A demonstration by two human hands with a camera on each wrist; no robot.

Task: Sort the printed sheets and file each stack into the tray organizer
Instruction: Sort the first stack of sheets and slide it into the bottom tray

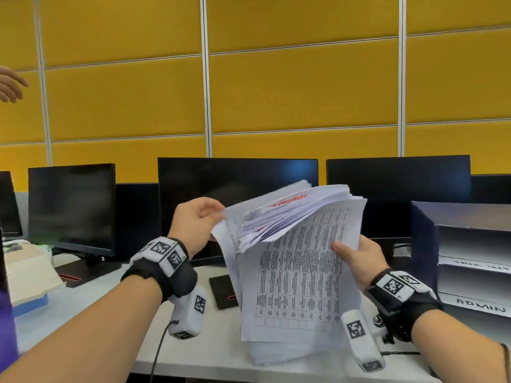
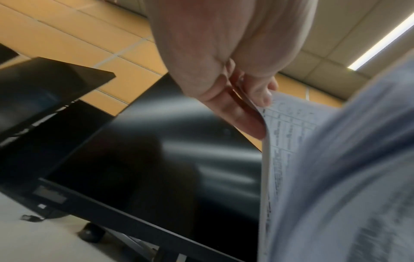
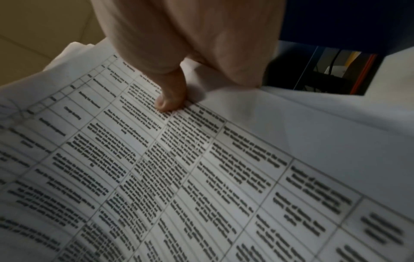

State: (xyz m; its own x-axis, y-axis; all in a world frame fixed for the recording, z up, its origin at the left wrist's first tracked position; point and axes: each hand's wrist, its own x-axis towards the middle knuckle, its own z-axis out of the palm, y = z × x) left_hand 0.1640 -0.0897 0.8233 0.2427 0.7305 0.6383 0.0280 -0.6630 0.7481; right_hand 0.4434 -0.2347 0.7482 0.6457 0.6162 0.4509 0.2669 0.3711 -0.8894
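Note:
A thick stack of printed sheets (image 1: 298, 272) is held upright above the white desk (image 1: 207, 355), its bottom edge down near the desk. The front page carries a table of black text (image 3: 179, 168). My left hand (image 1: 197, 222) pinches the upper left corner of several fanned-back pages (image 2: 280, 127), one showing red lettering (image 1: 290, 201). My right hand (image 1: 359, 258) grips the stack's right edge, thumb (image 3: 171, 99) pressed on the front page. The dark blue tray organizer (image 1: 456, 217) stands at the right, with white shelves labelled "ADMIN" (image 1: 481, 306).
Three dark monitors (image 1: 237, 183) line the back of the desk before a yellow panelled wall. A black flat device (image 1: 222, 290) lies on the desk behind the sheets. A beige box (image 1: 30, 275) sits at the left. Another person's hand (image 1: 9, 84) shows at the far left edge.

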